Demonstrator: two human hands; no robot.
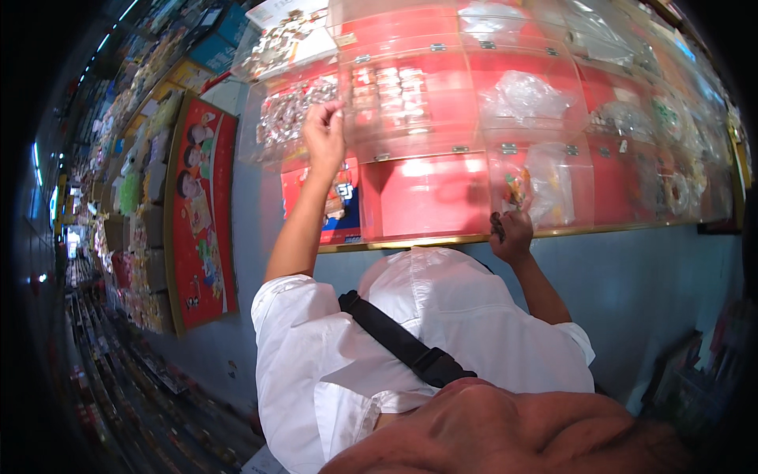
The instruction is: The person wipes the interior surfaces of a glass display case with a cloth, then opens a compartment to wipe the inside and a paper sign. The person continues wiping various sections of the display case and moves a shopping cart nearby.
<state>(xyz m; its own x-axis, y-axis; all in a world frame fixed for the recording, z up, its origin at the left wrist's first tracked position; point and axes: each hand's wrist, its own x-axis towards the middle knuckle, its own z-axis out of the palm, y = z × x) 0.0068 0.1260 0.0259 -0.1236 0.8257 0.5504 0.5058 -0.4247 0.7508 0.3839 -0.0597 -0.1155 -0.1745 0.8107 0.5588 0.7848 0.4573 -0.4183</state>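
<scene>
My left hand [324, 127], fingers curled, is over the right edge of a clear plastic bin of small wrapped items [290, 112]; whether it grips the bin's lid or anything else cannot be told. Right of it lie rows of wrapped packets [391, 89] in a red-lined bin. My right hand [511, 232] is at the display's front edge with a small dark brown item [497, 227] in its fingers. Just beyond that hand, a bin holds a colourful packet [516, 186] and a clear plastic bag [549, 183]. A red-lined bin [432, 192] lies between my hands.
Hinged clear lids [414, 53] cover several bins. Crumpled plastic bags [524, 98] fill bins at the right. A metal-trimmed edge [414, 242] runs along the display's front. A printed box [343, 207] sits at front left. A shelf with a red printed panel [204, 213] stands further left.
</scene>
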